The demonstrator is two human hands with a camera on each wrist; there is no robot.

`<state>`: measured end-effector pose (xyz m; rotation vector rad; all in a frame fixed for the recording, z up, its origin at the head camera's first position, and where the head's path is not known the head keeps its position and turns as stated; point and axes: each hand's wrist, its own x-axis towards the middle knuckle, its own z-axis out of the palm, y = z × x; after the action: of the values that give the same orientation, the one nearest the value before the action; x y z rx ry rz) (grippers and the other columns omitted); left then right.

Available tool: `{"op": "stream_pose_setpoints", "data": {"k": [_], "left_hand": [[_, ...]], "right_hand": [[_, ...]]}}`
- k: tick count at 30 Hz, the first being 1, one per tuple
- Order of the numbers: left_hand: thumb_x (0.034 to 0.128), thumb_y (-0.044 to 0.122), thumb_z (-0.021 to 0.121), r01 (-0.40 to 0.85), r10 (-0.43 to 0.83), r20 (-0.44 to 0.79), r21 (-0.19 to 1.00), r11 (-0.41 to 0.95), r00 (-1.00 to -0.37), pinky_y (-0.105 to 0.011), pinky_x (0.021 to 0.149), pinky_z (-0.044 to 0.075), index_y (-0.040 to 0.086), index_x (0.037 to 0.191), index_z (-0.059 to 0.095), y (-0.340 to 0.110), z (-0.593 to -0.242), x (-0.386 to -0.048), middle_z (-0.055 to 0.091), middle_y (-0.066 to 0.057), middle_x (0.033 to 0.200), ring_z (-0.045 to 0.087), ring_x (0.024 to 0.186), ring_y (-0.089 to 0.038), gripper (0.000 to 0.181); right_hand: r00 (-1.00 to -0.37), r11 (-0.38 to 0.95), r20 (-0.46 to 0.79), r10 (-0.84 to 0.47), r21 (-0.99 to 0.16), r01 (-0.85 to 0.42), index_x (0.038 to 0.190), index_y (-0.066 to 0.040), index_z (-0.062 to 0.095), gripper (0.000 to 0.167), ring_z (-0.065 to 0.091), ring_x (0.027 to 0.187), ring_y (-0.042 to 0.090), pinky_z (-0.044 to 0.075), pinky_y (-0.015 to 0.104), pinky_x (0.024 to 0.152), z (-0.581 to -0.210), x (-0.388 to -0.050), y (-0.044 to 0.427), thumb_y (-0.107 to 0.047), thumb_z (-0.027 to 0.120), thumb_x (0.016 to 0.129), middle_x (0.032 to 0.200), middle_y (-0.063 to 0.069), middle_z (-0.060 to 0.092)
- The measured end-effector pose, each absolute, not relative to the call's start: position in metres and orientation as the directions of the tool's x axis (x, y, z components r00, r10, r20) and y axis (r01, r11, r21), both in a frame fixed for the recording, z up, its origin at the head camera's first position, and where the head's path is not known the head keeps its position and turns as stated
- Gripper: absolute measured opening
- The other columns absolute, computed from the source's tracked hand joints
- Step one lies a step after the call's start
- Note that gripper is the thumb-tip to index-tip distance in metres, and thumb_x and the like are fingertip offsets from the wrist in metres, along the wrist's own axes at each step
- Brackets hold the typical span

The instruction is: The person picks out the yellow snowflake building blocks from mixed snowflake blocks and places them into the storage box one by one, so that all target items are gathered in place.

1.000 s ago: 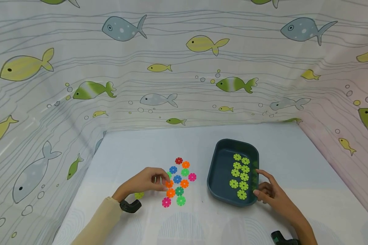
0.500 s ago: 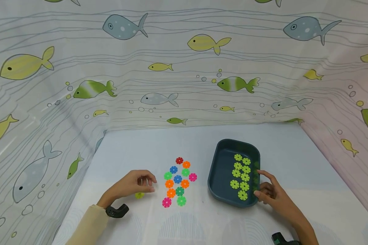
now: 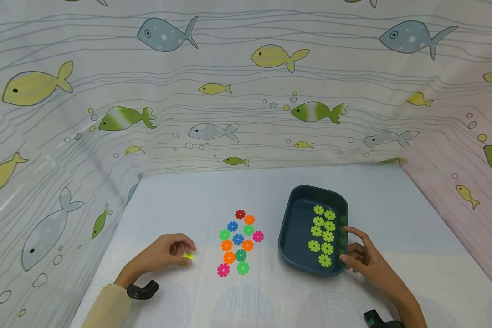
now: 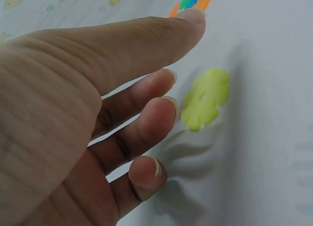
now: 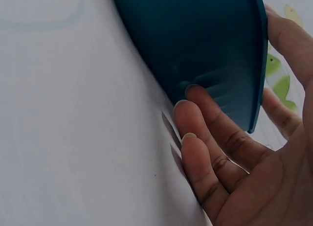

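My left hand (image 3: 164, 250) is over a yellow-green notched disc (image 3: 187, 256) at the left of the table. In the left wrist view, thumb and fingers are spread apart beside that disc (image 4: 205, 99), which lies on the white surface with no finger curled on it. My right hand (image 3: 366, 259) holds the right side of a dark teal tray (image 3: 293, 237). In the right wrist view, fingertips (image 5: 190, 118) rest on the tray's outer wall (image 5: 195, 45) and a digit reaches over its rim. Several yellow-green discs (image 3: 327, 248) lie inside the tray.
Between the left hand and the tray lies a loose group of flat notched discs: orange (image 3: 227, 245), blue (image 3: 238, 239), green (image 3: 240, 255), pink (image 3: 223, 270) and dark red (image 3: 240, 214). Fish-printed sheeting (image 3: 168, 150) stands around the white table (image 3: 213, 191).
My left hand has moved left, away from the multicoloured discs, to the lone yellow-green disc, and uncovered the discs behind it. The right hand and tray have stayed in place.
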<state>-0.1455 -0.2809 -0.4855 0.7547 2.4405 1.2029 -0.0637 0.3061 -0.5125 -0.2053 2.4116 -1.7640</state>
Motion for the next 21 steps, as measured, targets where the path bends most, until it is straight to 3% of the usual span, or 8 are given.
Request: {"op": "stream_pose_setpoints", "data": {"k": [11, 21], "left_hand": [[0.0815, 0.024, 0.089, 0.395, 0.613, 0.0, 0.764, 0.51, -0.79, -0.024, 0.061, 0.047, 0.016, 0.111, 0.071, -0.2874, -0.4871, -0.1436, 0.067, -0.001, 0.096, 0.056, 0.07, -0.014, 0.035], [0.0832, 0.027, 0.088, 0.357, 0.576, -0.068, 0.724, 0.59, -0.814, -0.024, 0.063, 0.048, 0.016, 0.109, 0.071, -0.2885, -0.4839, -0.1424, 0.064, 0.001, 0.094, 0.054, 0.072, -0.009, 0.033]], "right_hand": [[-0.981, 0.297, -0.045, -0.189, -0.955, -0.013, 0.161, -0.021, 0.021, 0.076, 0.067, 0.078, 0.031, 0.054, 0.036, 0.066, -0.5121, -0.0622, 0.3058, -0.015, 0.067, 0.102, 0.105, 0.02, 0.064], [-0.977, 0.277, -0.02, -0.211, -0.96, -0.04, 0.162, -0.017, 0.019, 0.075, 0.065, 0.077, 0.03, 0.053, 0.035, 0.065, -0.5087, -0.0613, 0.3038, -0.012, 0.065, 0.103, 0.102, 0.021, 0.063]]}}
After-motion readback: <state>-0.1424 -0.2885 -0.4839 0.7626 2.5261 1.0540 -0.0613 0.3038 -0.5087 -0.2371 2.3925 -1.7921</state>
